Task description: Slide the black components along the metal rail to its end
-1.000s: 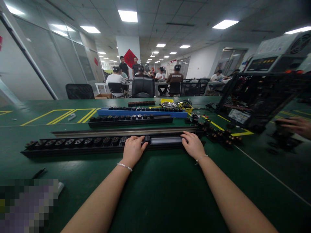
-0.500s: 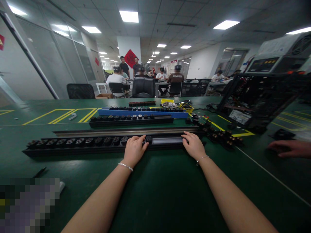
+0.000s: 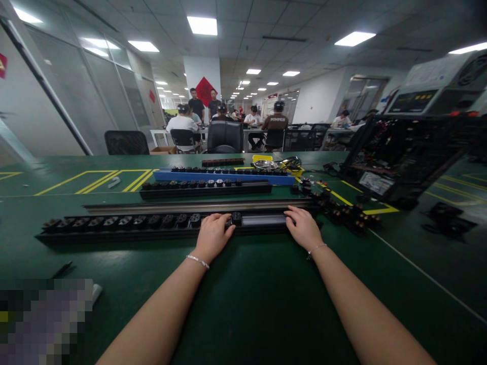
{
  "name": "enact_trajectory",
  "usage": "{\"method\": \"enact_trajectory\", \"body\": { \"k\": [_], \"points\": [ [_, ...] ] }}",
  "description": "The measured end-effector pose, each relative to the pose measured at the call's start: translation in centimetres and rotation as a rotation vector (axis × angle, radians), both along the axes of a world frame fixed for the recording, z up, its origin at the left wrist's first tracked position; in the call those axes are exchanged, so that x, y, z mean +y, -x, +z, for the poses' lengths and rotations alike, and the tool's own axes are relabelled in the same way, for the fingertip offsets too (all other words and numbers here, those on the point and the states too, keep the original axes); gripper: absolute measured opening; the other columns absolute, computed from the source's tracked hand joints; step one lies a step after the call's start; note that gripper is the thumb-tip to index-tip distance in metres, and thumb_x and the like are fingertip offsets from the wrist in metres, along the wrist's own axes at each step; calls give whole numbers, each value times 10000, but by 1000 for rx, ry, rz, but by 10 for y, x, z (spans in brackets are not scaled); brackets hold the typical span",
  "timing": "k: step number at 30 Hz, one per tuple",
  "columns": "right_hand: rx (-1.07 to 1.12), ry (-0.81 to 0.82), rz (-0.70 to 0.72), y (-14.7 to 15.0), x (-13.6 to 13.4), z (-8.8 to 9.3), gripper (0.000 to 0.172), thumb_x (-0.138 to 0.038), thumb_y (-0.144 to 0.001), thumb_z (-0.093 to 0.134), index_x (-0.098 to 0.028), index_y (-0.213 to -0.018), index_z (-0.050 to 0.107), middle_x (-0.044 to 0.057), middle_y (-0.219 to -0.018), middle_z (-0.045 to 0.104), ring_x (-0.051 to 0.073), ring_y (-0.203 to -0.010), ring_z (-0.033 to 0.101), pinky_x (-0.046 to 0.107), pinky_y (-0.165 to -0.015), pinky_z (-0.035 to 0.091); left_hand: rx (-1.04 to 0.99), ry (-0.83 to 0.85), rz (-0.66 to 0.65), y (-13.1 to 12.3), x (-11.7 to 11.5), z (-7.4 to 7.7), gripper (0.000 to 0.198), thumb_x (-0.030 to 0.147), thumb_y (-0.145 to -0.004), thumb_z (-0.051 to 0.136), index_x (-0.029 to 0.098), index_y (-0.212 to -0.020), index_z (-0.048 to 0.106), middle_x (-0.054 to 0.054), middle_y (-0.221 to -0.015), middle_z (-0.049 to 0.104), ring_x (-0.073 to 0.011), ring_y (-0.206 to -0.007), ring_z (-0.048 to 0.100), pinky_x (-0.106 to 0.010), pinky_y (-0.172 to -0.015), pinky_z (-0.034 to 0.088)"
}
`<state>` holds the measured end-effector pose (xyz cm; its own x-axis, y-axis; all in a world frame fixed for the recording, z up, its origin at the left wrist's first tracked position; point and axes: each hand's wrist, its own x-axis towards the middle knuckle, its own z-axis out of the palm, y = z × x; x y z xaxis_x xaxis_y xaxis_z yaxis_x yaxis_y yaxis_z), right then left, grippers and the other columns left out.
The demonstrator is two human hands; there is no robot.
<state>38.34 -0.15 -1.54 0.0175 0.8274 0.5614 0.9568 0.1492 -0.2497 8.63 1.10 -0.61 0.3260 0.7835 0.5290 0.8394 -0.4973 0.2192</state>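
A long black rail [image 3: 125, 236] lies across the green table, with several round black socket modules [image 3: 110, 222] seated along its left part. My left hand [image 3: 213, 233] rests over the rail, its thumb and fingers closed around a module there. Just right of those fingertips sits another black module [image 3: 236, 218]. Beyond it, a pale strip [image 3: 262, 221] shows inside the rail. My right hand [image 3: 303, 228] touches the rail near its right end, fingers curved and a little apart, with nothing visible in it.
Behind the rail lie a thin metal-edged strip [image 3: 182, 208], a shorter black rail [image 3: 205, 189] and a blue rail [image 3: 224, 177] with modules. Loose black parts [image 3: 353, 215] lie at right, near an open computer case [image 3: 403, 157]. People sit at far tables.
My left hand and the module beside its fingertips have shifted slightly right along the rail. Another person's hand has left the right side, where black parts now show.
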Motion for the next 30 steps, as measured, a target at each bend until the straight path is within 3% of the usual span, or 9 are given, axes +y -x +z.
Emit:
{"method": "enact_trajectory", "body": {
  "k": [9, 18, 30],
  "points": [
    [-4, -13, -11, 1, 1, -1, 334, -273, -830, 433, -211, -1012, 706, 75, -1208, 626, 252, -1148, 515, 448, -995, 411, -24, 35, -36, -2, -2, 1, 232, 303, -824, 588, 187, -1022, 627, -91, -1037, 693, -250, -1050, 585, -425, -938, 427],
    [-25, 8, -28, 5, 0, 1, 345, -280, -843, 422, -190, -1027, 699, 86, -1225, 616, 254, -1155, 508, 437, -994, 406, 4, 50, -58, -3, -2, -1, 253, 315, -826, 581, 196, -1046, 621, -97, -1104, 674, -253, -1120, 554, -438, -990, 392],
    [39, 26, 88, 32, -3, 5, 362, -274, -849, 426, -194, -1106, 668, 83, -1243, 609, 235, -1177, 507, 436, -1021, 393, 46, 27, -124, -2, -3, -2, 271, 315, -826, 585, 212, -1073, 626, -74, -1151, 672, -260, -1180, 523, -455, -1003, 378]
  ]
}}
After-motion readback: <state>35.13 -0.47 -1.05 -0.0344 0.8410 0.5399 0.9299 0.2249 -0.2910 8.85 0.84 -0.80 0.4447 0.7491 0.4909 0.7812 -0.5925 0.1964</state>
